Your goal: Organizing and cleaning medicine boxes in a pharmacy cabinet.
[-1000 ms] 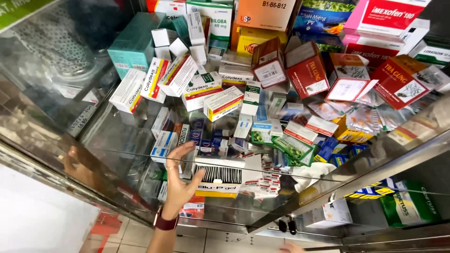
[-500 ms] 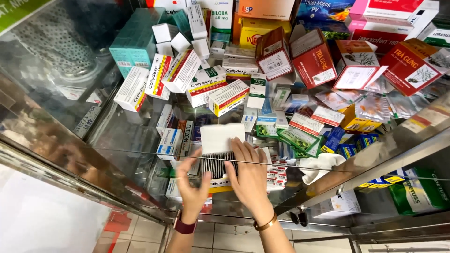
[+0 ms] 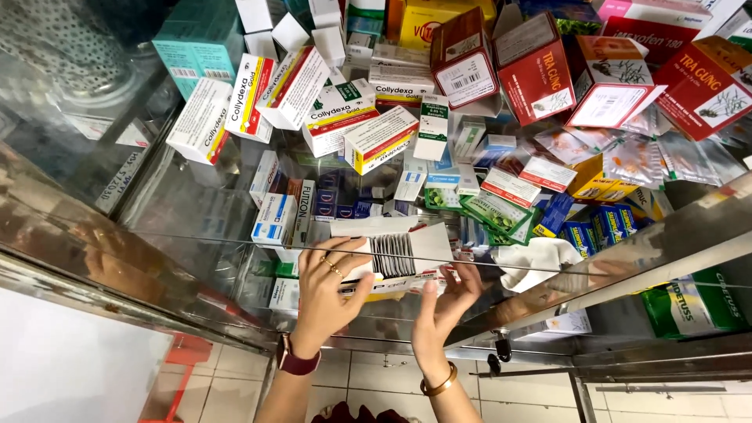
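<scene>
While we look down through the glass shelf, we see the left hand laid over the near left end of an open white box, fingers spread and curled on its top, thumb along its front face, so it grasps the box. The right hand comes up from below at the near right corner of the same box, fingertips bent up against its underside and front edge, also gripping it. The box sits at the near edge of the shelf, roughly midway along it, its flap lifted and a row of grey sachets standing upright inside. A maroon wristband is on the left wrist, a gold bangle on the right. Just to the right of the box lies a crumpled white cloth. Toward the far edge, white, red and yellow cartons lean in a loose heap, and red boxes stand tilted at the far right. A teal box stands at the far left corner.
</scene>
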